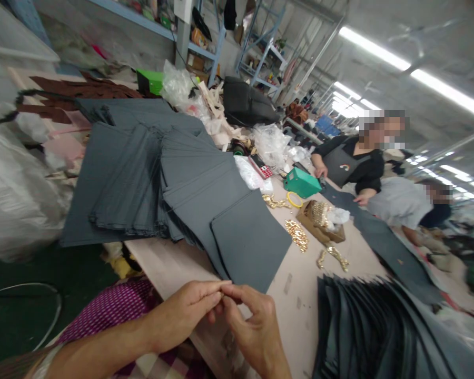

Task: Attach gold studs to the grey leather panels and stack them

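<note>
My left hand [195, 305] and my right hand [255, 321] meet fingertip to fingertip above the table's near edge. Both are closed in a pinch; whatever lies between the fingers, if anything, is too small or hidden to make out. Just beyond them, the corner of a dark grey sheet panel [248, 237] reaches almost to my fingers. It lies on top of a fanned pile of similar panels [197, 173]. To the right of the hands, another stack of dark grey pieces [359, 326] stands with its edges fanned. Small gold metal pieces [297, 235] lie heaped farther back.
The pale table [169, 263] also carries a cardboard box [332, 234] of gold parts, a yellow ring [294, 199], a green device [302, 182] and a red calculator [260, 166]. A co-worker [347, 163] handles a long grey strip across the table. Plastic bags [270, 145] clutter the back.
</note>
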{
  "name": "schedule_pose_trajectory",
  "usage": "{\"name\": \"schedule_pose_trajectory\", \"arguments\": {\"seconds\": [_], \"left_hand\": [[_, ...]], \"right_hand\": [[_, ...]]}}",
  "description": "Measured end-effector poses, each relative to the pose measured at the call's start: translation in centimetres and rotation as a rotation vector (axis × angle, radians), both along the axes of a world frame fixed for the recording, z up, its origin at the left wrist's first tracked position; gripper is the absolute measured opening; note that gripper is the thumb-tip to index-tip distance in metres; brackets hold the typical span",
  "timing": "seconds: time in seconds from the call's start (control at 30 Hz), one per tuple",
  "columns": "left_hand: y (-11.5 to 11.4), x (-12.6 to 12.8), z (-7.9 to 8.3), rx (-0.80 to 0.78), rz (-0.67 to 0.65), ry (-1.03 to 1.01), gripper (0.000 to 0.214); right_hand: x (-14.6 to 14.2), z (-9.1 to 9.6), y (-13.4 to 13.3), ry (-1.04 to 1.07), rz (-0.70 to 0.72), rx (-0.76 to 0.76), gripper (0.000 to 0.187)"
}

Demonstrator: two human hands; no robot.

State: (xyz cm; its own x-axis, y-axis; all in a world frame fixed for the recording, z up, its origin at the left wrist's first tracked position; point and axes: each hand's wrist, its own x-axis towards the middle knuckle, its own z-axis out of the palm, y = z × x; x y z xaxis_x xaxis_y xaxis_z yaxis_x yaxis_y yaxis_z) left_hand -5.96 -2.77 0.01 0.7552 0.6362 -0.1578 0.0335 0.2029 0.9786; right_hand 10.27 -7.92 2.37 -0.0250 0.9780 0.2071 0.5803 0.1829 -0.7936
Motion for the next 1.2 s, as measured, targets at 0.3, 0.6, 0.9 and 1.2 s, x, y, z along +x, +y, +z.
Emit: {"name": "schedule_pose_trajectory", "arguments": {"seconds": [0.3,0.6,0.9,1.2], "left_hand": [[0.1,0.3,-1.7,-0.029,0.074,-0.004,0.034],[0.3,0.4,-0.4,-0.002,0.073,0.007,0.037],[0.5,0.1,0.6,0.016,0.058,-0.114,0.036],[0.3,0.3,-0.9,-0.352,0.281,-0.074,0.063]], "right_hand": [[-0.8,-0.2,0.4,-0.017,-0.117,-0.003,0.024],[-1.1,-2.1,0.3,-0.135,-0.148,0.163,0.023],[-1.0,-3.4,0.6,-0.115,-0.124,0.165,0.016],[3.7,-4.1,3.2,0.018,-0.395,-0.041,0.033]]}}
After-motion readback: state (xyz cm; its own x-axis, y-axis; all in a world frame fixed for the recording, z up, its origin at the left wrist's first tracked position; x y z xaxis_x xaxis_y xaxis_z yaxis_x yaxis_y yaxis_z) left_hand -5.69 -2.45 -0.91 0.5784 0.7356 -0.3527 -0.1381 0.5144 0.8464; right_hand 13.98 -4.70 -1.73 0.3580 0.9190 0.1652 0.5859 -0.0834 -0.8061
